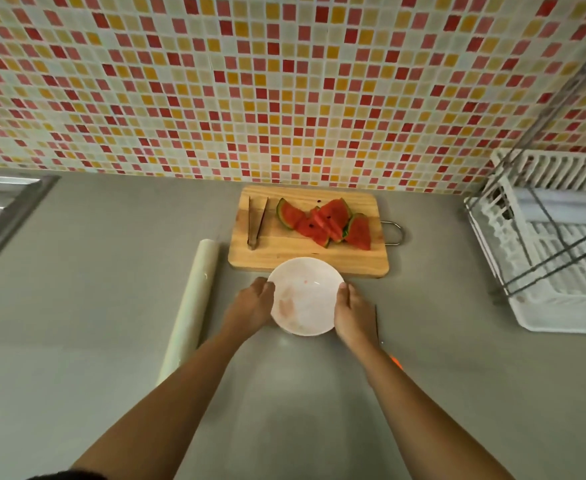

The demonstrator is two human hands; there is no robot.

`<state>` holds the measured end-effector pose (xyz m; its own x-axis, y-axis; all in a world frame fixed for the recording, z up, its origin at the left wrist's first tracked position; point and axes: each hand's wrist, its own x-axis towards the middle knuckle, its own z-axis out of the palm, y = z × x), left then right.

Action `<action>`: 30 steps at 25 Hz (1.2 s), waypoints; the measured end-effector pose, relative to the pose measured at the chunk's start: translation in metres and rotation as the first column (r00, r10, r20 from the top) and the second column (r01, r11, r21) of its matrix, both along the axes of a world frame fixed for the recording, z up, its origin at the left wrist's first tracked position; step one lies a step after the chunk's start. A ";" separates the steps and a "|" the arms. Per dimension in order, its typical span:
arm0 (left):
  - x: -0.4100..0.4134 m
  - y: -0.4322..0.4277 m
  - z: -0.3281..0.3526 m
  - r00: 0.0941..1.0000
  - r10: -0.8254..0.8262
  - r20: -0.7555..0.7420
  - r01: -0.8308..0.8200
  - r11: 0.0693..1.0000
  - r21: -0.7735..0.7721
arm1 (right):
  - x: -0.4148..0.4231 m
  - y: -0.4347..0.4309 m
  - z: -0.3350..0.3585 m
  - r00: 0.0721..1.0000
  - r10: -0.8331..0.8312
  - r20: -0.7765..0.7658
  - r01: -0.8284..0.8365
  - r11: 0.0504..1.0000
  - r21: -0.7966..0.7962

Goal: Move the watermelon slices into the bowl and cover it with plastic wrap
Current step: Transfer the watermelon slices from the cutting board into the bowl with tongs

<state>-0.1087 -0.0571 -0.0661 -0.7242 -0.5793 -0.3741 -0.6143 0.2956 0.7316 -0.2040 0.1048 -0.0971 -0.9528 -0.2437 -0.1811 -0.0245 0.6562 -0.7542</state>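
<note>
Your left hand [253,303] and right hand [352,313] hold the empty bowl [305,271] by its sides; set it flat, close to the watermelon slices [326,223].

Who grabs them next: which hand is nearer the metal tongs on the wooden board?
Left. Left hand is below the metal tongs; right hand farther right, beyond the white bowl.

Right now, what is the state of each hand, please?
Left hand: grips the left side of the round white bowl.
Right hand: grips the right side of the same bowl.
</note>
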 end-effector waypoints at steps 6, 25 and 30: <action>-0.070 -0.068 0.006 0.987 0.072 0.141 0.006 0.873 -0.487 | -0.003 -0.002 -0.001 0.999 -0.007 -0.033 0.007 1.000 0.004; -0.115 -0.064 0.067 0.918 -0.384 0.099 0.365 0.916 0.168 | -0.002 -0.001 0.001 1.000 0.002 -0.012 -0.003 0.998 -0.060; -0.143 -0.034 0.068 0.903 -0.401 0.154 0.385 0.914 0.128 | -0.002 -0.002 0.002 1.000 0.001 -0.019 -0.002 0.999 -0.051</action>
<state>-0.2520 -0.0912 0.0022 -0.8050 -0.2178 -0.5518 -0.5813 0.4756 0.6603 -0.2058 0.1031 -0.0956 -0.9556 -0.2532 -0.1504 -0.0397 0.6168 -0.7861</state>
